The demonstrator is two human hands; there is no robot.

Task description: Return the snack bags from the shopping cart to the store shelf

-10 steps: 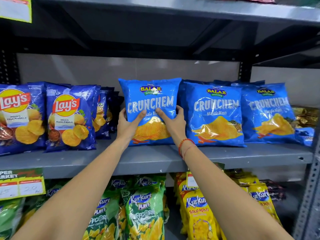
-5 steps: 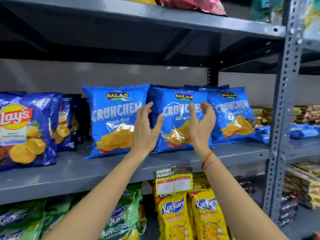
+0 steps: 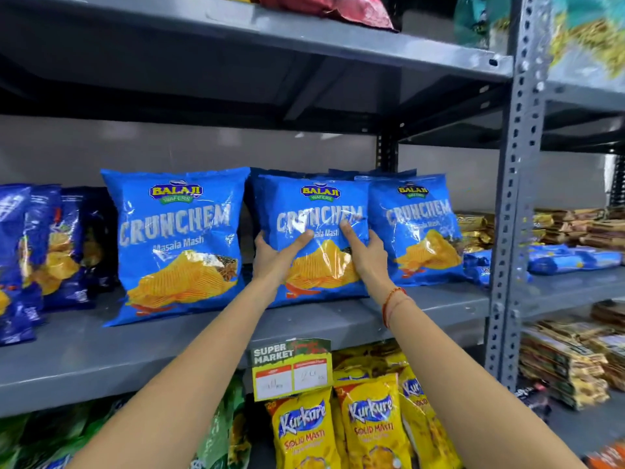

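Note:
Three blue Crunchem snack bags stand upright in a row on the grey shelf [image 3: 422,309]. The left bag [image 3: 176,245] stands alone with nothing touching it. My left hand [image 3: 275,257] and my right hand [image 3: 367,253] grip the middle Crunchem bag [image 3: 314,211] from both sides, thumbs pressed on its front. The right bag [image 3: 421,228] leans just behind my right hand. The shopping cart is out of view.
Dark blue Lay's bags [image 3: 50,252] fill the shelf's left end. Yellow Kurkure bags [image 3: 368,428] and green bags hang below, behind a price tag [image 3: 291,370]. A perforated steel post [image 3: 514,231] stands to the right, with stacked packets [image 3: 568,363] beyond it.
My hands let go of the left Crunchem bag, moved right, and have closed on the middle bag. The view has shifted right.

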